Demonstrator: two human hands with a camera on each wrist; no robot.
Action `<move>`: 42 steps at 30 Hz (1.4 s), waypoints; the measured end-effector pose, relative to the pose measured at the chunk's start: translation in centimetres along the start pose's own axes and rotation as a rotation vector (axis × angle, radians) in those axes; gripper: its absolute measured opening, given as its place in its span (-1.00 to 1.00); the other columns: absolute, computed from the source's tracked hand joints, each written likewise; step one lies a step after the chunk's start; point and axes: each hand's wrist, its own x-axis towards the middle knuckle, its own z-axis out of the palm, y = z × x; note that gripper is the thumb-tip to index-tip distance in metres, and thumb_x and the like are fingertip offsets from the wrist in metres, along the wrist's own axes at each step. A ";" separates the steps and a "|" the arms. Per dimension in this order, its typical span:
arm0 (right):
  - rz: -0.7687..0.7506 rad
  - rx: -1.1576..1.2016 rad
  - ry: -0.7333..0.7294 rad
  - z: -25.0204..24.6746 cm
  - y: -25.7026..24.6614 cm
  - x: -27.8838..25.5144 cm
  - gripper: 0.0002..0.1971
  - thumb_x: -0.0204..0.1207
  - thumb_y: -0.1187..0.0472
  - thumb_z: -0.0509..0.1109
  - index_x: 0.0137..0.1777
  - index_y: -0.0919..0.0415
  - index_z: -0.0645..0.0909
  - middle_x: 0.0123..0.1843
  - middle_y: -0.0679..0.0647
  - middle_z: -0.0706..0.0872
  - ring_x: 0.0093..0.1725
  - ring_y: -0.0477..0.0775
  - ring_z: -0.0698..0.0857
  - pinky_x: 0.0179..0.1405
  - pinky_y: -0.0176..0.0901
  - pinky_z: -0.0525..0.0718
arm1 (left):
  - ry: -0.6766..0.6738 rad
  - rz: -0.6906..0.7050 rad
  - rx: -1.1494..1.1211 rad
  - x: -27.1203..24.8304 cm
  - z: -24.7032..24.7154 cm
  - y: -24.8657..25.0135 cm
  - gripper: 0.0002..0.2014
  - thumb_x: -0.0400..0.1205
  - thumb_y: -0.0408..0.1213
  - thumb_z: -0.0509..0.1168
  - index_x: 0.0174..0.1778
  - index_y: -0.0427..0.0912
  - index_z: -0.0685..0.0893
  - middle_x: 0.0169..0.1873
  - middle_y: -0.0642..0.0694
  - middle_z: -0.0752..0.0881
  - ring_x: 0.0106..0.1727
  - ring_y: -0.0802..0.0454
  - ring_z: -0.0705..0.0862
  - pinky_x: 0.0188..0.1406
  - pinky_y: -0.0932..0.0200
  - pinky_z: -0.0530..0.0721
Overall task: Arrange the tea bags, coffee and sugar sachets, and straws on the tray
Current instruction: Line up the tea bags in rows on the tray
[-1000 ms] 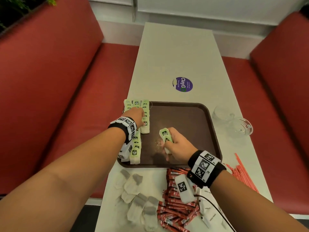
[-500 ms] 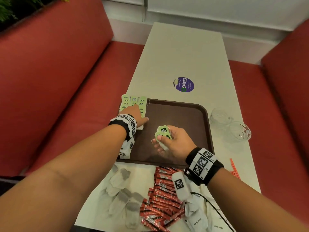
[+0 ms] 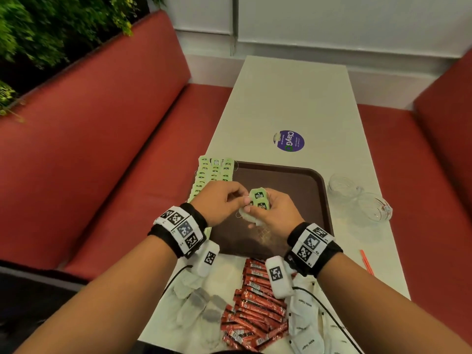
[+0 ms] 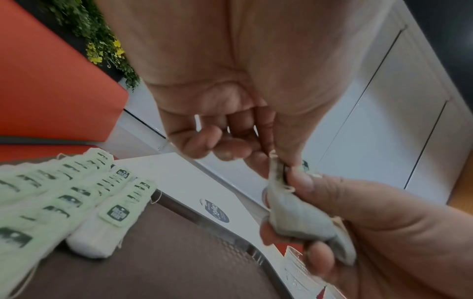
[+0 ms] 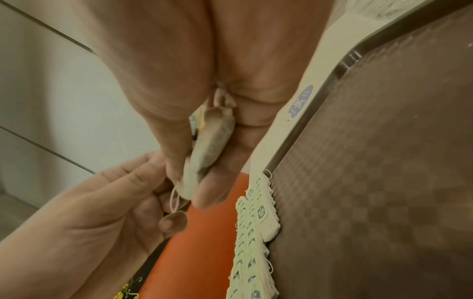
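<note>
A small bundle of tea bags (image 3: 257, 205) is held above the brown tray (image 3: 301, 185), over its near middle; the grip of the right hand (image 3: 274, 213) is curled round the bundle, thumb and fingers pressing its sides; the grip of the left hand (image 3: 222, 200) is pinched on the bundle's near-left edge, where a thread loop (image 5: 174, 200) hangs. Rows of green-tagged tea bags (image 3: 213, 172) are laid along the tray's left edge, some overhanging its rim. On the tabletop (image 3: 288, 98) nearer than the tray, loose tea bags (image 3: 196, 300), red coffee sachets (image 3: 255, 305) and white sugar sachets (image 3: 306, 318) are heaped; red straws (image 3: 366, 261) lie right of the tray's near corner; glass cups (image 3: 357, 198) stand right of the tray; a purple sticker (image 3: 290, 141) lies beyond it.
</note>
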 end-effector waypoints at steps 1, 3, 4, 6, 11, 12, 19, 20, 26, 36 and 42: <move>-0.010 -0.016 -0.010 0.2 0.1 0.0 -0.78 0.52 0.35 0.56 0.13 0.29 0.68 0.01 0.24 0.83 -0.02 0.15 0.86 -0.23 0.01 0.86 | 0.033 0.003 -0.002 -0.2 0.0 0.1 -0.96 0.66 -0.14 0.41 -0.09 0.04 0.75 -0.23 0.09 0.77 -0.29 0.27 0.60 -0.21 0.36 0.54; -0.006 -0.032 -0.003 0.5 0.3 -0.1 -0.84 0.54 0.36 0.55 0.09 0.28 0.71 -0.07 0.20 0.85 -0.11 0.17 0.85 -0.28 0.03 0.85 | 0.087 0.013 -0.007 -0.6 -0.3 0.2 -0.96 0.65 -0.16 0.42 -0.11 0.05 0.76 -0.23 0.10 0.77 -0.27 0.23 0.61 -0.19 0.32 0.58; 0.000 -0.037 0.008 0.7 0.4 -0.2 -0.87 0.55 0.33 0.54 0.06 0.28 0.71 -0.13 0.20 0.85 -0.19 0.20 0.83 -0.33 0.04 0.83 | 0.102 0.020 -0.005 -0.8 -0.4 0.2 -0.96 0.64 -0.16 0.43 -0.11 0.05 0.76 -0.23 0.12 0.77 -0.26 0.20 0.63 -0.17 0.31 0.59; 0.004 -0.065 0.026 0.9 0.6 -0.1 -0.90 0.57 0.28 0.54 0.03 0.26 0.71 -0.27 0.20 0.80 -0.35 0.27 0.72 -0.43 0.00 0.72 | 0.098 0.028 -0.003 -1.1 -0.8 0.0 -0.96 0.64 -0.16 0.43 -0.12 0.05 0.77 -0.25 0.14 0.76 -0.23 0.14 0.65 -0.15 0.28 0.61; 0.009 -0.183 0.011 1.4 0.8 0.4 -0.96 0.59 0.30 0.48 0.00 0.20 0.70 -0.34 0.16 0.74 -0.43 0.22 0.65 -0.43 0.03 0.68 | 0.010 0.012 0.061 -1.1 -1.8 -1.0 -0.95 0.65 -0.19 0.42 -0.07 0.04 0.80 -0.28 0.15 0.74 -0.28 0.20 0.58 -0.16 0.22 0.58; 0.013 -0.182 0.011 1.5 0.9 0.5 -0.95 0.59 0.31 0.48 0.01 0.18 0.70 -0.34 0.16 0.74 -0.43 0.21 0.65 -0.42 0.02 0.68 | 0.013 0.017 0.077 -1.0 -2.0 -1.1 -0.94 0.65 -0.20 0.42 -0.07 0.04 0.79 -0.28 0.15 0.74 -0.27 0.17 0.60 -0.16 0.21 0.58; 0.022 -0.173 0.117 1.4 1.4 1.9 -0.92 0.68 0.18 0.41 0.03 0.08 0.74 -0.33 0.17 0.72 -0.38 0.11 0.64 -0.27 0.02 0.71 | 0.202 -0.045 0.081 0.8 -3.1 -3.6 -0.96 0.65 -0.19 0.43 -0.04 0.04 0.78 -0.28 0.15 0.74 -0.24 0.09 0.66 -0.18 0.29 0.57; 0.029 -0.155 0.124 1.3 1.6 2.1 -0.89 0.68 0.17 0.40 -0.01 0.11 0.75 -0.31 0.23 0.74 -0.36 0.14 0.65 -0.26 0.06 0.71 | 0.211 -0.064 0.098 1.2 -3.2 -4.1 -0.96 0.65 -0.18 0.43 -0.03 0.04 0.77 -0.26 0.17 0.73 -0.23 0.10 0.66 -0.17 0.29 0.56; 0.074 -0.219 0.098 0.4 2.5 2.5 -0.80 0.69 0.05 0.38 -0.04 0.17 0.69 -0.41 0.09 0.72 -0.47 0.06 0.62 -0.39 -0.09 0.59 | -0.191 -0.244 0.371 3.9 -2.9 -7.2 -1.00 0.67 -0.12 0.40 -0.05 0.09 0.72 -0.14 0.14 0.72 -0.12 0.15 0.64 -0.26 0.32 0.47; 0.088 -0.295 0.067 0.5 2.8 3.1 -0.79 0.70 0.02 0.37 0.01 0.18 0.64 -0.34 0.10 0.74 -0.46 -0.05 0.63 -0.32 -0.14 0.64 | -0.192 -0.410 0.433 7.7 -0.6 -9.4 -0.92 0.62 -0.14 0.45 0.01 0.05 0.78 -0.02 0.02 0.78 0.03 0.02 0.71 0.13 0.07 0.70; 0.069 -0.285 0.060 0.7 2.6 3.0 -0.89 0.70 0.10 0.38 -0.06 0.06 0.63 -0.37 -0.01 0.72 -0.43 -0.08 0.64 -0.30 -0.15 0.67 | -0.112 -0.424 0.530 8.1 0.2 -9.2 -0.73 0.64 0.06 0.35 0.08 -0.03 0.56 -0.04 -0.04 0.68 -0.04 -0.07 0.65 -0.14 0.08 0.57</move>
